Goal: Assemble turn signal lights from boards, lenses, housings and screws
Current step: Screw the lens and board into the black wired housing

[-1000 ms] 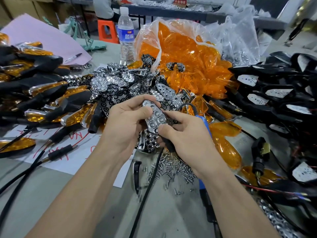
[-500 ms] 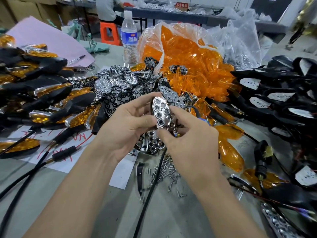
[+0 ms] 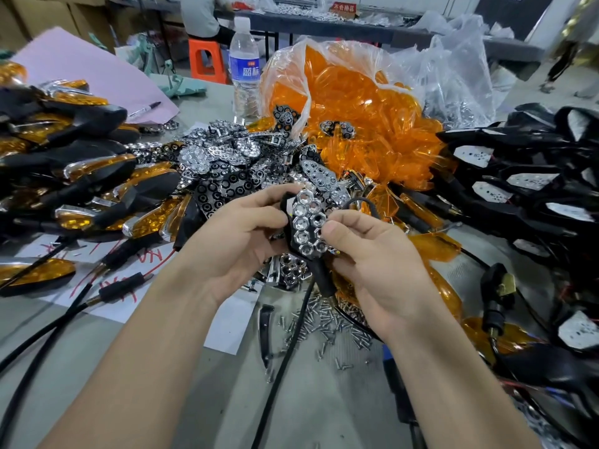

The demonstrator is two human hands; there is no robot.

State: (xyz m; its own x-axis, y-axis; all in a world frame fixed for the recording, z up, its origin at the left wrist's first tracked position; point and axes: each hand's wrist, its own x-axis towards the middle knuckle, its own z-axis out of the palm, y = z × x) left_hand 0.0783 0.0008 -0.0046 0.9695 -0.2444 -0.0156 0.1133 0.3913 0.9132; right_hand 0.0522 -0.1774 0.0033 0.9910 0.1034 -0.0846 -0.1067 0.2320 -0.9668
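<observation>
Raised slightly since a second ago, the chrome honeycomb reflector board [image 3: 306, 222] now lies face-up in a black plastic housing [image 3: 322, 277]. The left hand [image 3: 240, 234] grips the housing's edge, and the right hand [image 3: 372, 264] pinches the board with its thumb on top. Loose silver screws [image 3: 327, 322] lie just below the hands on the grey table [image 3: 181, 384]. Beyond the hands sits a clear bag of orange lenses [image 3: 356, 108], with a water bottle [image 3: 243, 66] to its left. Far behind stands another dark table [image 3: 356, 24].
</observation>
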